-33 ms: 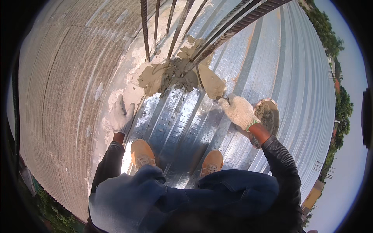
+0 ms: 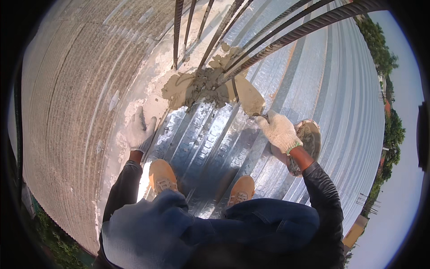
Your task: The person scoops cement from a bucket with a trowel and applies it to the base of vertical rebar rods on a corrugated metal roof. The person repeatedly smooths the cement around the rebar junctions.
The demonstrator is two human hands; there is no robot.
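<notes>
In a pale knit glove, my right hand [image 2: 280,131] is closed round the handle of a trowel [image 2: 251,96]. The trowel's blade is coated with grey mortar and lies by the right side of a mortar patch [image 2: 204,87], at the foot of several steel rebars [image 2: 255,58]. My left hand [image 2: 142,131], also gloved, rests with fingers apart on the pale concrete strip [image 2: 154,87] to the left. Partly hidden behind my right hand and wrist is a round pan [image 2: 317,150] with mortar in it.
Ribbed metal decking [image 2: 219,148] spreads under my shoes [image 2: 163,175] and away to the right. A rough ridged grey surface [image 2: 67,103] fills the left side. The rebars lean up and over the far decking. Trees [image 2: 380,49] show beyond the right edge.
The view has shifted slightly, so the rebars appear farther right. Both hands keep nearly the same places, the right still holding the trowel beside the mortar.
</notes>
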